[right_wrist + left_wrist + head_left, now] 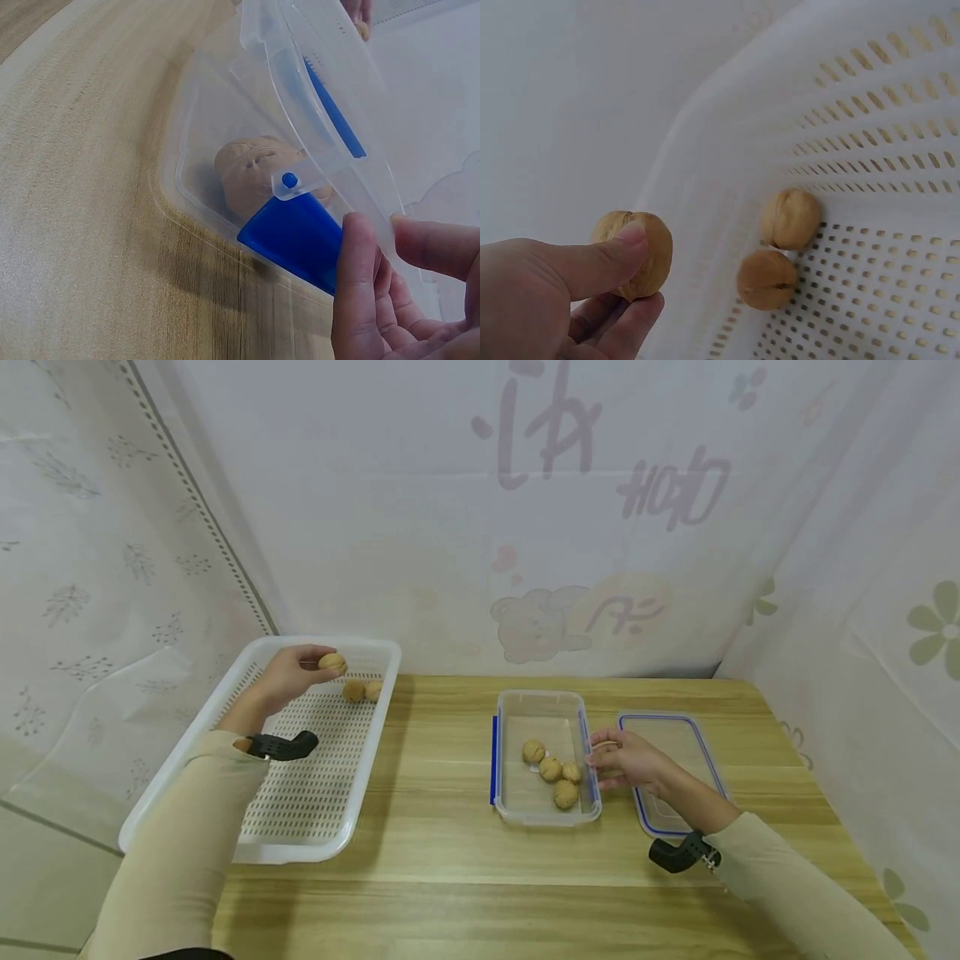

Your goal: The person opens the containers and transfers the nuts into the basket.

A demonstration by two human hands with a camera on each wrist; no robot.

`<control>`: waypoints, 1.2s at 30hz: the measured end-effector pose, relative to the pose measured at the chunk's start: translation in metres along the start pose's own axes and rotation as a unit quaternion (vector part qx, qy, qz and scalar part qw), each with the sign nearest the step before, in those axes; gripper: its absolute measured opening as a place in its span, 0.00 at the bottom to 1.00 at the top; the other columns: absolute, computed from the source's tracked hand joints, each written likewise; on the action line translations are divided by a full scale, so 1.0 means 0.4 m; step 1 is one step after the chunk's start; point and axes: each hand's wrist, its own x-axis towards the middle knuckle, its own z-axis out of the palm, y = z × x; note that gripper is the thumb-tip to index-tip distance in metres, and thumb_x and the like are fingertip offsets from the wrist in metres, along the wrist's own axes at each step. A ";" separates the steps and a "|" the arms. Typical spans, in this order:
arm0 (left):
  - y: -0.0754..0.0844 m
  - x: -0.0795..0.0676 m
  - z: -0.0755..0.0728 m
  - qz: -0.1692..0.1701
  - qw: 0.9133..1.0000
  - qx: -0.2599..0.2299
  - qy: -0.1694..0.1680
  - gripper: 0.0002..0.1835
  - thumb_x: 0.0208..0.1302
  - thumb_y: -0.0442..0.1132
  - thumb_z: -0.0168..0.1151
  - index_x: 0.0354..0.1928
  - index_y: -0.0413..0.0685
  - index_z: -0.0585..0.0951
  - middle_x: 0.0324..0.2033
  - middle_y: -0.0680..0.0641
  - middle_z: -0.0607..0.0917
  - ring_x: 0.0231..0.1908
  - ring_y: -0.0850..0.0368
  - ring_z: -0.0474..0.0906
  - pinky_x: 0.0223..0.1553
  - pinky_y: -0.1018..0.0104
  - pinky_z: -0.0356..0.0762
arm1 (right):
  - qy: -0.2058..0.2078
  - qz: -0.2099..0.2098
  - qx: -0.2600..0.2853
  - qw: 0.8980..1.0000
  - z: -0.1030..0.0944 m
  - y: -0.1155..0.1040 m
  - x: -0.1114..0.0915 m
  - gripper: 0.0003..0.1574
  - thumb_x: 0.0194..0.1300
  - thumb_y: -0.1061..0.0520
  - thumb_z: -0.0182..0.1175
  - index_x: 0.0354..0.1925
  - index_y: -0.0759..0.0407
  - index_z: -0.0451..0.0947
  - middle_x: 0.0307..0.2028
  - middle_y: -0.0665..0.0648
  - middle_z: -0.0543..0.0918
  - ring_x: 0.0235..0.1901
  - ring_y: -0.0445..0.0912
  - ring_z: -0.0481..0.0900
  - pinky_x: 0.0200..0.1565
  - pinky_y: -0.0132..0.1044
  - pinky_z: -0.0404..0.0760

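Observation:
A walnut (654, 251) is pinched between the thumb and fingers of my left hand (288, 675), raised above the far part of a white perforated basket (348, 827). Two more walnuts (791, 219) lie inside that basket, side by side near its wall. With my right hand (633, 760) I grip the right edge of a clear plastic box (547, 817), thumb at the rim and fingers outside by a blue latch flap (296, 236). Several walnuts (551, 769) rest on the box floor, mostly toward its near right.
A clear lid (663, 727) with a blue seal lies flat right of the box, partly under my right forearm. All of this stands on a wood-grain table (442, 843). Printed cloth (420, 527) hangs behind and at both sides.

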 end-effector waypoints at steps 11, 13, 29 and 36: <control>-0.090 0.025 0.028 -0.059 0.997 -0.013 0.050 0.30 0.74 0.35 0.61 0.71 0.26 0.64 0.63 0.25 0.71 0.62 0.33 0.69 0.65 0.42 0.68 | 0.001 0.000 -0.006 1.000 -0.004 0.005 0.003 0.26 0.73 0.65 0.58 0.63 0.72 0.61 0.39 0.54 0.78 0.38 0.42 0.79 0.39 0.37 0.87; -0.100 0.028 0.038 -0.072 0.995 -0.015 0.067 0.30 0.74 0.37 0.62 0.70 0.27 0.65 0.64 0.26 0.71 0.62 0.33 0.69 0.64 0.42 0.69 | 0.002 0.000 -0.006 1.000 -0.005 0.007 0.004 0.26 0.73 0.64 0.59 0.63 0.72 0.61 0.39 0.54 0.78 0.38 0.43 0.80 0.39 0.37 0.87; -0.158 0.039 0.086 -0.149 0.980 -0.002 0.130 0.34 0.74 0.46 0.61 0.69 0.26 0.66 0.64 0.24 0.71 0.64 0.31 0.69 0.65 0.41 0.69 | -0.004 -0.003 0.001 1.000 -0.003 0.001 0.002 0.26 0.72 0.65 0.60 0.62 0.72 0.62 0.38 0.53 0.79 0.37 0.43 0.80 0.38 0.38 0.87; -0.166 0.048 0.100 -0.151 0.978 -0.009 0.146 0.32 0.74 0.44 0.61 0.69 0.27 0.68 0.63 0.26 0.72 0.61 0.34 0.72 0.62 0.46 0.72 | -0.001 -0.002 0.003 1.000 -0.005 0.005 0.006 0.25 0.72 0.65 0.60 0.61 0.71 0.62 0.38 0.53 0.79 0.37 0.42 0.80 0.38 0.37 0.87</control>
